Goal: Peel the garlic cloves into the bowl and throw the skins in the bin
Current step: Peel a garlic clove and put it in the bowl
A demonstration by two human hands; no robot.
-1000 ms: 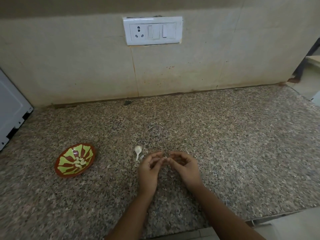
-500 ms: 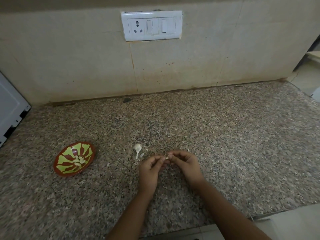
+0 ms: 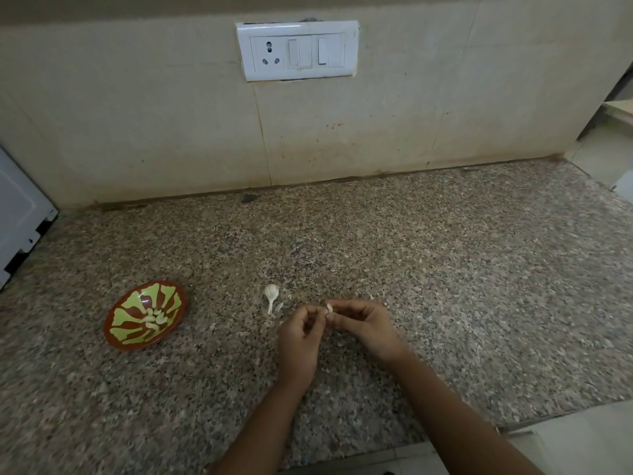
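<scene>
A small pale garlic clove [image 3: 329, 308] sits between the fingertips of both hands over the granite counter [image 3: 445, 286]. My right hand [image 3: 366, 325] pinches it from the right with thumb and forefinger. My left hand [image 3: 301, 337] has its fingertips at the clove's left side, fingers curled. Just left of the hands lies a white garlic skin with a thin stem [image 3: 271, 294], with a small skin flake [image 3: 279, 306] beside it. Further left stands a shallow red and green bowl [image 3: 128, 335] holding several peeled cloves [image 3: 156, 320].
A white appliance [image 3: 17, 217] stands at the far left edge. A white socket and switch plate [image 3: 298, 49] is on the tiled wall behind. The counter's front edge runs along the bottom right, with pale floor beyond. No bin is in view.
The hands stay together at the clove; the fingers have shifted slightly and the clove now shows more between them. The camera has moved a little.
</scene>
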